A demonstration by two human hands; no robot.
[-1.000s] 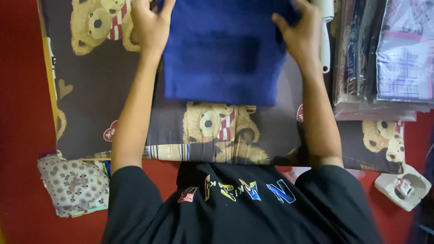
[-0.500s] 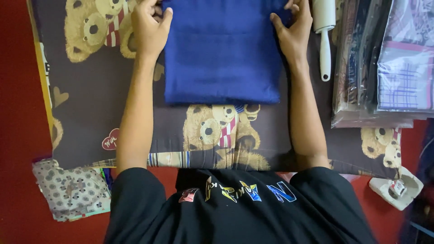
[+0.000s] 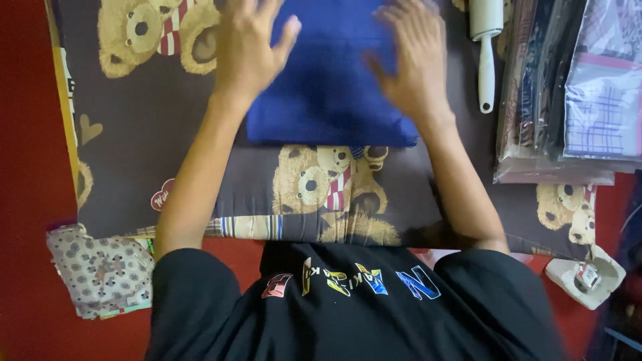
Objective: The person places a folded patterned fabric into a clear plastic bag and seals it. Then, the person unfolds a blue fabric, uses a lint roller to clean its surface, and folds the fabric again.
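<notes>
Folded royal-blue cloth (image 3: 328, 80) lies top centre of frame, neat rectangle on brown teddy-bear print cover (image 3: 154, 134). Your left hand (image 3: 249, 50) hovers at its left edge, your right hand (image 3: 414, 63) over its right part; both open, fingers spread, gripping nothing, blurred. Folding looks done: edges square, no loose flaps showing. Left, as judged: perhaps flattening and stacking. White lint roller (image 3: 486, 47) upper right; clear-bagged folded fabrics (image 3: 568, 93) far right; grey patterned cloth (image 3: 100, 271) lower left.
</notes>
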